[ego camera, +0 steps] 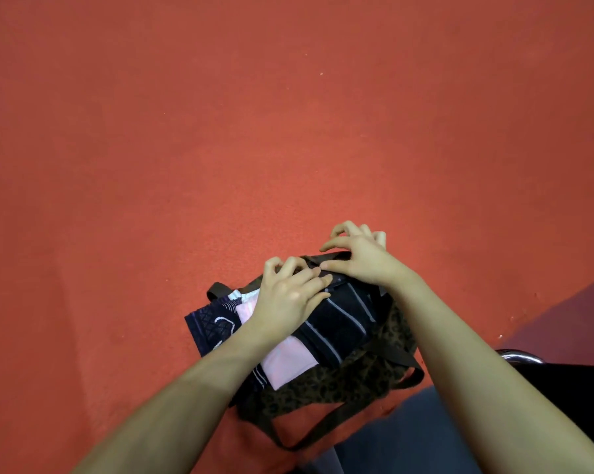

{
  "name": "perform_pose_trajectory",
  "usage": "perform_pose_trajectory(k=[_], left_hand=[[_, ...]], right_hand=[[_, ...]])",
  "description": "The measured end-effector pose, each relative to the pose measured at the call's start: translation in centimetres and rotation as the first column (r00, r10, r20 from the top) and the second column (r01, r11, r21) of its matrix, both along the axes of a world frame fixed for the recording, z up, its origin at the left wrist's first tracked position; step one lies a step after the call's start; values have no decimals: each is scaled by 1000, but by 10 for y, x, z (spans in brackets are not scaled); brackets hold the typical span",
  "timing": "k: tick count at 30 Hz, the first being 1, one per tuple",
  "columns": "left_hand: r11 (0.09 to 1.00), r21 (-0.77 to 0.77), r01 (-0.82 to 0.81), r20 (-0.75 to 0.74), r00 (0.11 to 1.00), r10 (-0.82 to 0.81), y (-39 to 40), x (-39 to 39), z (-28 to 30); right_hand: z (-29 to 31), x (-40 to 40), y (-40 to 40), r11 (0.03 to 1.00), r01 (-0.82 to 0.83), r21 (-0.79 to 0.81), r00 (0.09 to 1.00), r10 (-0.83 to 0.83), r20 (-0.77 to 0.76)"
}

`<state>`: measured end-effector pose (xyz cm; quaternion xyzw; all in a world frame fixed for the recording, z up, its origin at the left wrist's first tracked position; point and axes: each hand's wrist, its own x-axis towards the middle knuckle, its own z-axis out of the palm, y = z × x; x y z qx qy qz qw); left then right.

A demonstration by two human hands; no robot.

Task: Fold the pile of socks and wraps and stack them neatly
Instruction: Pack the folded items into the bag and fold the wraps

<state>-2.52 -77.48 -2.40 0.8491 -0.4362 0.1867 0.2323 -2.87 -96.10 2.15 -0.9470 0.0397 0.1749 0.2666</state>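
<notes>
Both hands, left (288, 295) and right (360, 254), clamp their grip on the pile's (326, 323) far edge.

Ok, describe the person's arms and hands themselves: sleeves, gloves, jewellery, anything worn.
Both forearms are bare for their whole visible length, with no sleeve in view. The left hand and right hand wear no gloves, and no rings, watch, bracelets or markings are visible on either.

A red carpeted floor (220, 131) fills the view; a darker purplish strip (562, 313) and a chrome tube (519, 355) lie at right.
</notes>
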Motion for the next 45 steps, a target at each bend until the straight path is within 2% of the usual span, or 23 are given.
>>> perform_pose_trajectory(k=[3, 6, 9, 11, 13, 17, 20, 23, 27, 30, 32, 34, 37, 41, 45], left_hand=[[1000, -13, -13, -20, 1000, 13, 1, -2, -1], [1000, -19, -12, -51, 999, 11, 3, -2, -3], [1000, -19, -8, -57, 998, 7, 2, -2, -3], [1000, -11, -1, -55, 999, 0, -2, -1, -2], [1000, 10, -8, -53, 999, 9, -6, 1, -1], [992, 29, -122, -143, 982, 125, -18, 10, 1], [985, -13, -173, -313, 936, 160, -23, 11, 5], [972, -54, -227, -494, 852, 171, -18, 9, 19], [949, 26, -313, -644, 721, 255, 4, 29, 42], [924, 236, -302, -663, 645, 380, 44, 54, 41], [866, 456, -205, -618, 628, 473, 71, 64, 34], [833, 548, -74, -654, 584, 482, 84, 65, 25], [856, 518, 6, -743, 498, 446, 86, 62, 15], [905, 424, -33, -819, 412, 399, 83, 64, 8], [901, 428, -71, -763, 506, 402, 78, 62, 3]], right_hand=[[-1, 11, 2, 995, -56, -85, 990, 45, -130], [-1, 15, 1, 970, -140, -198, 984, 113, -141], [-1, 12, 0, 987, -24, -156, 999, 30, 36], [4, 13, 3, 992, 93, -87, 976, -74, 203], [8, 13, 8, 991, 126, -39, 944, -107, 312], [11, 0, 15, 980, 167, 108, 889, -197, 414], [11, -10, 22, 967, 205, 154, 845, -254, 471], [14, -12, 28, 956, 234, 175, 837, -290, 464], [14, -7, 35, 981, 169, 100, 888, -195, 416], [12, -5, 41, 980, 178, 86, 907, -197, 371], [13, -2, 44, 980, 186, 70, 914, -199, 354], [15, 2, 48, 989, 149, 6, 932, -142, 334], [17, 11, 55, 986, 96, -133, 952, -53, 300], [15, 13, 58, 971, 96, -217, 958, -31, 284], [12, 9, 63, 969, 116, -218, 950, -44, 310]])
